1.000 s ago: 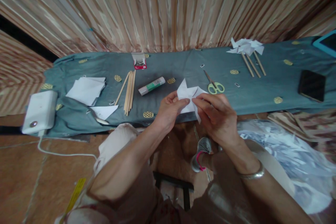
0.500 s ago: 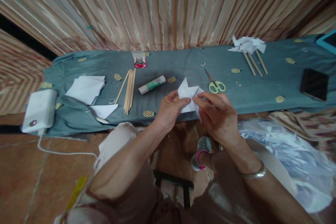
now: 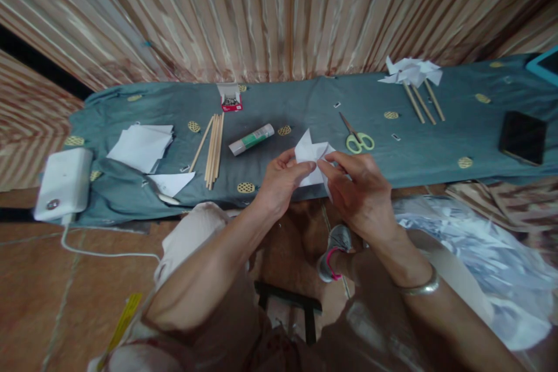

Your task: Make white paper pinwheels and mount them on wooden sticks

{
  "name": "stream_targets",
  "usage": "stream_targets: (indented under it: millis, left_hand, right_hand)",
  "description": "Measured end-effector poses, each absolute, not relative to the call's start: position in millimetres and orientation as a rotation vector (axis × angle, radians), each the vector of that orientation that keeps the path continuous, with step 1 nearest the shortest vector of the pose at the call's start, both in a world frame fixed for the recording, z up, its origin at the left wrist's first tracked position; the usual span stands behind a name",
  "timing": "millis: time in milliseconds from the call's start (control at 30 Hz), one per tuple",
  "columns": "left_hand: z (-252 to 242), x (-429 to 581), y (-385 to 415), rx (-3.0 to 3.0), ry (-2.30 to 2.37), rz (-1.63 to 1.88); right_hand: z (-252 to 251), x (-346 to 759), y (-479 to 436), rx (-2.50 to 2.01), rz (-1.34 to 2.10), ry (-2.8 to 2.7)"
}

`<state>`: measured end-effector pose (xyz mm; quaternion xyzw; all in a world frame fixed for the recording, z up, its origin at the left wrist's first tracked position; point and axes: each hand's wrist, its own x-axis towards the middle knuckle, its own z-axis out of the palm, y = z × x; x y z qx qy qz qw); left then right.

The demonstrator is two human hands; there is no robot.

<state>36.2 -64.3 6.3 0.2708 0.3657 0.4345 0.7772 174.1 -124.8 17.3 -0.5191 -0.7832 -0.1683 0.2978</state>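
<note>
Between my hands, above the table's front edge, is a partly folded white paper pinwheel (image 3: pixel 308 153) with pointed corners. My left hand (image 3: pixel 283 181) grips its left side, the thumb pressed on the paper near the middle. From the right, my right hand (image 3: pixel 360 189) pinches a folded part close to the centre; some of its fingertips are hidden. Green-handled scissors (image 3: pixel 358 140) lie just beyond my right hand. A glue stick (image 3: pixel 251 139) with a green label lies beyond my left hand.
On the cloth-covered table (image 3: pixel 300 104) are wooden sticks (image 3: pixel 214 151), a red box of small metal pins (image 3: pixel 231 99), paper sheets (image 3: pixel 142 148), a white power bank (image 3: pixel 64 183), finished pinwheels (image 3: pixel 412 72) and a black phone (image 3: pixel 522 138). A plastic bag of paper scraps (image 3: pixel 475 261) sits at right.
My right hand has shifted slightly left, its fingertips closer to the middle of the paper. My left hand keeps the same grip.
</note>
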Motion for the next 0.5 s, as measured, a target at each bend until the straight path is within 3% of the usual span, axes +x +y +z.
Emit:
stream_targets:
  millis: [333, 500]
  left_hand:
    - [2.6, 36.7, -63.6, 0.608, 0.784, 0.96]
    - [4.8, 33.2, -61.9, 0.628, 0.8, 0.998]
  right_hand:
    - [13.1, 174.2, -125.3, -1.386, -0.405, -2.081]
    - [18.6, 174.8, -127.6, -1.451, -0.138, -1.867]
